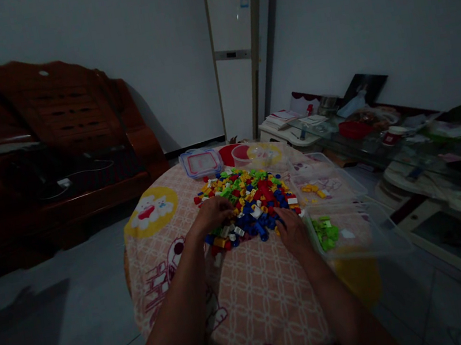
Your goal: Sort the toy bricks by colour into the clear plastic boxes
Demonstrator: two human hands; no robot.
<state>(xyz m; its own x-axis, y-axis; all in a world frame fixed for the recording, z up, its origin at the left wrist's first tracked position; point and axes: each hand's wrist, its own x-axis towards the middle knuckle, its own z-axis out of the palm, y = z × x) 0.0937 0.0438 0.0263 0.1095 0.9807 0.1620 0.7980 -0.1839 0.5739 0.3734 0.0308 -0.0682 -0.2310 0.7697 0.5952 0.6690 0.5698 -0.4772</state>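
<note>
A heap of small coloured bricks (251,195) in red, blue, yellow, green and white lies on a round table with a patterned cloth (252,285). My left hand (214,212) rests on the heap's left edge with its fingers curled down into the bricks; what they hold is hidden. My right hand (291,230) lies at the heap's near right edge, fingers bent onto the blue bricks. Beside my right hand stands a clear tray (356,246) holding green bricks (326,233). Behind it, another clear tray (336,176) holds yellow bricks (312,188).
A clear box with a red lid (201,162), a red dish (230,154) and a clear bowl (260,155) stand at the table's far side. A dark wooden sofa (51,148) is on the left, a low cluttered glass table (381,131) on the right, a tall white unit (237,49) behind.
</note>
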